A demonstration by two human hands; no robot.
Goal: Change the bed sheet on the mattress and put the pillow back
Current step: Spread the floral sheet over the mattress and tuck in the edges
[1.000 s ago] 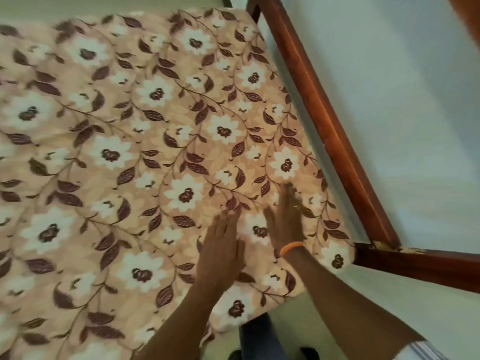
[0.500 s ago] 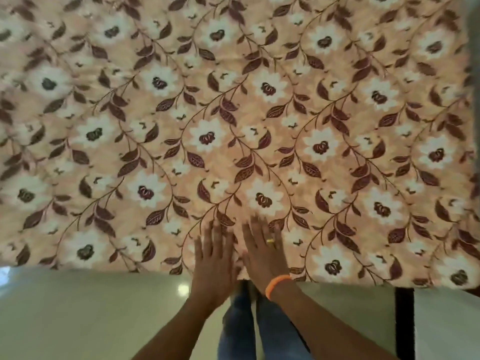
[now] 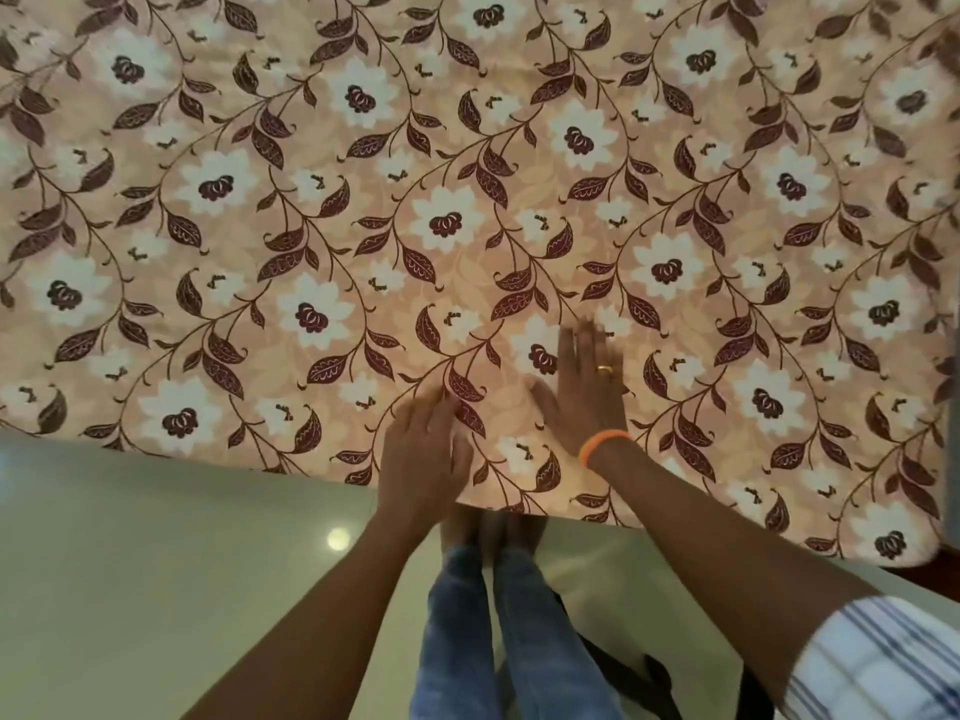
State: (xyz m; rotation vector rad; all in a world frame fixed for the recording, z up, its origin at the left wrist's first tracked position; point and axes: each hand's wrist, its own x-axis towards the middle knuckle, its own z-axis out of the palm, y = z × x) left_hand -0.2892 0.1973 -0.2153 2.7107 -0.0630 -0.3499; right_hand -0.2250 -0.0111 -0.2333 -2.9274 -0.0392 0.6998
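Two hands lie on the bed sheet, and from my feed I read them from the left. On the far left I see pale glossy floor below the sheet's near edge, with a small round spot of reflected light on it. The sheet is peach with white flowers and dark maroon leaves, it fills the whole upper part of the view, and it lies spread flat over the bed. Its near edge runs slanting from the left side down toward the lower right.

The left hand rests palm down on the sheet close to that near edge; its fingers are blurred, but they look loosely extended and hold nothing. Below it I see legs in blue jeans standing against the bed.

Just beside, a little farther onto the sheet, the right hand lies flat with its fingers straight and close together, pressed on the fabric. It wears a gold ring and an orange wristband. At the lower right a striped sleeve covers the upper arm.
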